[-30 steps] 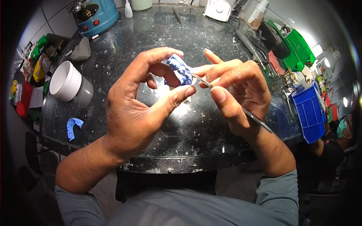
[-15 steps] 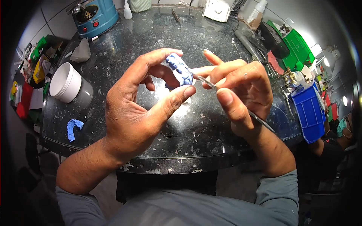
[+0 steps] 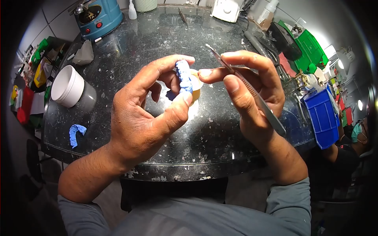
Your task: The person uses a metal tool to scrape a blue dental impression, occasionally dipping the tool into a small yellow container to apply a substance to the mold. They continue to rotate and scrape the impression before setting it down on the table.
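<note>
Between the thumb and index finger of my left hand [image 3: 147, 98] is a blue molded piece [image 3: 184, 76] with a bumpy, tooth-like surface. A pale yellowish piece [image 3: 195, 80] shows just behind its right side, near an outstretched finger of my right hand. My right hand [image 3: 254, 92] pinches a thin metal tool [image 3: 256, 94], its tip pointing up and left, apart from the blue piece. Another curved blue piece [image 3: 76, 135] lies on the dark table [image 3: 130, 157] at the left.
A white tub [image 3: 67, 86] stands at the left, near a grey block [image 3: 84, 54]. A teal machine [image 3: 100, 19] is at the back left. To the right are a blue tray [image 3: 321, 116], green bins [image 3: 311, 51] and a handpiece [image 3: 255, 42]. Another person [image 3: 346, 155] is at far right.
The metal tool has moved up, its tip now away from the blue piece. The blue piece has turned more upright in my left hand, and the pale piece now shows behind it.
</note>
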{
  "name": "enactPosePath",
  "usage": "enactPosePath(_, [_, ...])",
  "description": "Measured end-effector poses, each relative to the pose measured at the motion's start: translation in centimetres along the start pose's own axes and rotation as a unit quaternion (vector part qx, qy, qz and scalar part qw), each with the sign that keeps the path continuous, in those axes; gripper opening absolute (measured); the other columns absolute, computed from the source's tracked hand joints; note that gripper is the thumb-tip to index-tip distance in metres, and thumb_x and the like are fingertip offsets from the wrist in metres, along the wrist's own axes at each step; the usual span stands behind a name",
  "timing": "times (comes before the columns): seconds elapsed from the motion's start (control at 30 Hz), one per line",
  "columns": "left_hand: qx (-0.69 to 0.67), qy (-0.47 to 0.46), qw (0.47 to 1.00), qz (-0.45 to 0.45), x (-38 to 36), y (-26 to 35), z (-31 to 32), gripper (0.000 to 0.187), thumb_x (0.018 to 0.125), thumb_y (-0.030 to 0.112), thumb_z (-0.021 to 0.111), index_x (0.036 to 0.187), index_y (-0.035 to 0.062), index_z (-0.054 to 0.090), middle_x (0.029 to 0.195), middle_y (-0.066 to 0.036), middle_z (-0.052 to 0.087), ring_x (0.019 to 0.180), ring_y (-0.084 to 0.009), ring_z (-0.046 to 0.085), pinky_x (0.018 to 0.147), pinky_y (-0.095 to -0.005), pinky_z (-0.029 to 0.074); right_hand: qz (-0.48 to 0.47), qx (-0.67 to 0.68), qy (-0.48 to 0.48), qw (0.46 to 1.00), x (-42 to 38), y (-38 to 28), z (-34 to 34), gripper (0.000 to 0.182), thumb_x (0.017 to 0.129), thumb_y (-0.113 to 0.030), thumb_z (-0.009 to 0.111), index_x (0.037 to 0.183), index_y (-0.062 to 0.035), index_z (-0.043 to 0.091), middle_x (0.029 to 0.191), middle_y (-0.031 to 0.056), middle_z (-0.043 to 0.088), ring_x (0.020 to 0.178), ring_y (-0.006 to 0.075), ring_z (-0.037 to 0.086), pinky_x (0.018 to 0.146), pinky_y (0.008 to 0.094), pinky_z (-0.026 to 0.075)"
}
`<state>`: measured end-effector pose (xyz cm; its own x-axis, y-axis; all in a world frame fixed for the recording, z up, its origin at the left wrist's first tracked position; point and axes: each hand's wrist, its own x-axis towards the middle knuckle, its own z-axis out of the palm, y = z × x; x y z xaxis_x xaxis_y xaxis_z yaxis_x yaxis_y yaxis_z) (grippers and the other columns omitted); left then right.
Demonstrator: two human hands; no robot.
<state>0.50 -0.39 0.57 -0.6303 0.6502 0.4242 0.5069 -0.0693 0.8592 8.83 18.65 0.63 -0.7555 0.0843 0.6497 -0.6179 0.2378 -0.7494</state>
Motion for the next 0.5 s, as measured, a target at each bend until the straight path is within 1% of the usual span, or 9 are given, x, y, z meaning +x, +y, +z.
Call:
enactPosePath(0.03, [-0.014,0.001,1.0,-0.009,0.0,0.0,0.0,0.049,0.086,0.019,0.063,0.129,-0.0023,0.054,0.12,-0.007,0.06,0.094,-0.0079,0.052,0.083,-0.023,0.04,-0.007,0.005,-0.003,1.0,0.0,0.0,-0.1,0.033,0.095,-0.001,0.055,0.126,0.0055,0.047,0.101,0.0214,0.069,0.101,0.0261,0.068,0.095,0.0381,0.05])
enactPosePath(0.1, [-0.028,0.001,0.999,-0.018,0.1,0.1,0.1,0.05,0.086,0.021,0.061,0.129,-0.0028,0.053,0.121,-0.008,0.059,0.095,-0.0089,0.052,0.084,-0.0236,0.04,-0.021,-0.004,-0.01,1.0,0.1,0.1,-0.2,0.031,0.094,0.001,0.055,0.124,0.006,0.049,0.101,0.0211,0.068,0.1,0.026,0.068,0.094,0.0378,0.051])
enactPosePath(0.2, [-0.073,0.006,0.997,-0.029,0.1,0.3,0.3,0.053,0.086,0.029,0.053,0.126,-0.005,0.053,0.117,-0.009,0.058,0.096,-0.0111,0.051,0.086,-0.0252,0.039,-0.054,-0.008,-0.023,0.998,-0.1,0.5,-0.2,0.025,0.091,0.008,0.055,0.117,0.0066,0.056,0.103,0.0198,0.068,0.099,0.0256,0.068,0.092,0.0368,0.054])
enactPosePath(0.27, [-0.134,-0.018,0.99,-0.03,0.2,0.1,0.2,0.057,0.083,0.035,0.045,0.122,-0.0066,0.053,0.111,-0.009,0.058,0.096,-0.0126,0.051,0.087,-0.0268,0.037,-0.075,-0.037,-0.042,0.996,-0.1,0.1,-0.3,0.025,0.09,0.009,0.056,0.115,0.0053,0.058,0.102,0.0189,0.068,0.099,0.0257,0.068,0.093,0.0379,0.053])
enactPosePath(0.3, [-0.15,-0.028,0.987,-0.04,0.1,0.3,0.1,0.056,0.083,0.037,0.039,0.114,-0.007,0.055,0.107,-0.011,0.057,0.095,-0.0146,0.051,0.088,-0.0276,0.035,-0.127,-0.102,-0.069,0.984,0.2,0.2,-0.9,0.024,0.089,0.009,0.059,0.112,0.0039,0.061,0.103,0.0185,0.067,0.101,0.0253,0.067,0.093,0.0388,0.053])
enactPosePath(0.33, [-0.149,-0.028,0.988,-0.039,0.1,0.2,-0.1,0.056,0.083,0.037,0.039,0.114,-0.007,0.055,0.107,-0.011,0.057,0.095,-0.0146,0.051,0.088,-0.0276,0.035,-0.128,-0.102,-0.069,0.984,0.3,0.3,-1.0,0.024,0.089,0.009,0.059,0.112,0.0039,0.061,0.103,0.0185,0.067,0.101,0.0253,0.067,0.093,0.0388,0.053])
enactPosePath(0.4, [-0.114,-0.074,0.991,0.0,0.1,-0.1,-0.5,0.054,0.084,0.038,0.036,0.106,-0.0064,0.058,0.105,-0.012,0.057,0.096,-0.0161,0.051,0.088,-0.0288,0.036,-0.152,-0.087,-0.065,0.982,0.3,0.6,-1.0,0.025,0.086,0.008,0.062,0.11,0.0031,0.059,0.104,0.0188,0.066,0.102,0.0262,0.066,0.094,0.0389,0.052])
enactPosePath(0.43, [-0.109,-0.05,0.993,0.011,0.1,-0.1,0.0,0.054,0.083,0.039,0.035,0.1,-0.0061,0.059,0.101,-0.013,0.056,0.095,-0.018,0.051,0.089,-0.0299,0.036,-0.152,-0.087,-0.065,0.982,0.3,0.7,-1.0,0.025,0.086,0.008,0.062,0.11,0.0031,0.059,0.104,0.0188,0.066,0.102,0.0262,0.066,0.094,0.0389,0.052])
enactPosePath(0.5, [-0.081,-0.054,0.995,0.029,0.2,-0.1,-0.2,0.054,0.083,0.039,0.035,0.1,-0.0061,0.059,0.099,-0.013,0.056,0.096,-0.0186,0.052,0.09,-0.0306,0.036,-0.152,-0.08,-0.069,0.983,0.3,0.9,-1.1,0.027,0.085,0.008,0.065,0.109,0.0013,0.056,0.105,0.0185,0.065,0.1,0.0267,0.066,0.092,0.0384,0.052])
